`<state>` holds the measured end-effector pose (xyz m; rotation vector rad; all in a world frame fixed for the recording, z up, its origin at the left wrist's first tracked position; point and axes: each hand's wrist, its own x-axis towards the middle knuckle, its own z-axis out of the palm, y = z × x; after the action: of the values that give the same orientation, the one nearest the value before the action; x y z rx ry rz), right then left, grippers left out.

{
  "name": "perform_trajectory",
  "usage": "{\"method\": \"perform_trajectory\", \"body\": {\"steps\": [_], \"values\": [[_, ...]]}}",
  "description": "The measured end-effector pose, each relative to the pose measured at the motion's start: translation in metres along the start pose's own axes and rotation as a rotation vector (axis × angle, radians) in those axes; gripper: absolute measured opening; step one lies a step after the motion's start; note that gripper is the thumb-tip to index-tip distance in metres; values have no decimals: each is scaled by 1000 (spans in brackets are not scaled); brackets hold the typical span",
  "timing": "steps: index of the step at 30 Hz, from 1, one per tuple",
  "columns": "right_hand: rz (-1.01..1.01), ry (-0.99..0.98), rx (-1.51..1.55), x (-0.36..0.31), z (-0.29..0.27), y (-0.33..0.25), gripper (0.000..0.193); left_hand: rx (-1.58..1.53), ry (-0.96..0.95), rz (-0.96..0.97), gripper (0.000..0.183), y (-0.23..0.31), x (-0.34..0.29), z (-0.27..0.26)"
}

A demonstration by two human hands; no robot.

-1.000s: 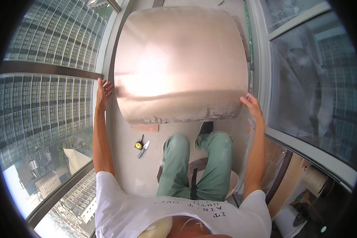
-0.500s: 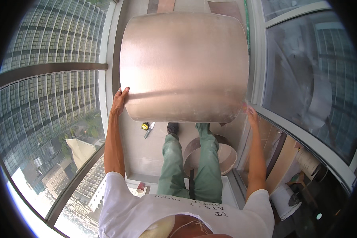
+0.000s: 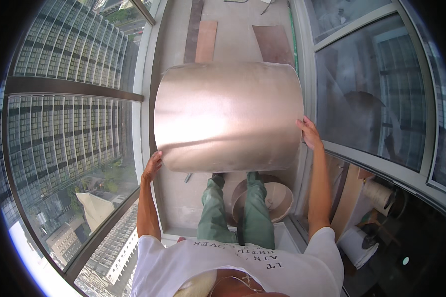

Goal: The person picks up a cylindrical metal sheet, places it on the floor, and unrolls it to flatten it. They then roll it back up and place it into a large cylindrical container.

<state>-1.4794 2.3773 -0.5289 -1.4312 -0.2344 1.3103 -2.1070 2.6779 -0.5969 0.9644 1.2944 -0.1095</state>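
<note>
A large, glossy, pinkish-beige sheet (image 3: 233,114) spans the space in front of me, bowed so that its middle bulges up. My left hand (image 3: 153,164) is closed at its lower left edge, near the corner. On the right edge, my right hand (image 3: 309,133) grips with the thumb over the top face and the other fingers partly hidden. The near edge of the sheet covers the tops of my shoes. A small tool's end (image 3: 188,177) pokes out below the sheet on the tiled floor.
A roll of bent sheet material (image 3: 278,202) stands behind my legs. Ahead lie a reddish strip (image 3: 206,42) and a brown sheet piece (image 3: 274,43). Tall windows (image 3: 67,123) line the left, a framed glass door (image 3: 371,94) the right. A white bucket-like container (image 3: 358,247) stands lower right.
The sheet has shifted toward me and covers the yellow tape measure. My right hand has moved up and taken hold of the right edge; my left hand has slid down toward the near corner.
</note>
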Motion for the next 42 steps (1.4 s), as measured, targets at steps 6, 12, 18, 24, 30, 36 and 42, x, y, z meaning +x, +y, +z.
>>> {"method": "perform_trajectory", "body": {"steps": [6,12,18,24,30,36,42], "values": [[-28,-63,-258,-158,105,-14,32,-234,362,289,102,54,10,-32],[171,-59,-389,-274,141,73,31,18,255,261,101,116,12,-33],[251,83,-443,-309,114,111,28,166,306,160,88,89,-10,-33],[319,271,-317,-303,65,130,37,8,36,190,66,73,-62,-2],[143,393,-97,-285,41,142,44,-162,431,439,53,85,-110,38],[86,404,-140,-250,-10,118,47,-117,424,557,34,151,-162,76],[-57,149,-195,-211,-31,20,57,-158,549,889,31,225,-223,115]]}}
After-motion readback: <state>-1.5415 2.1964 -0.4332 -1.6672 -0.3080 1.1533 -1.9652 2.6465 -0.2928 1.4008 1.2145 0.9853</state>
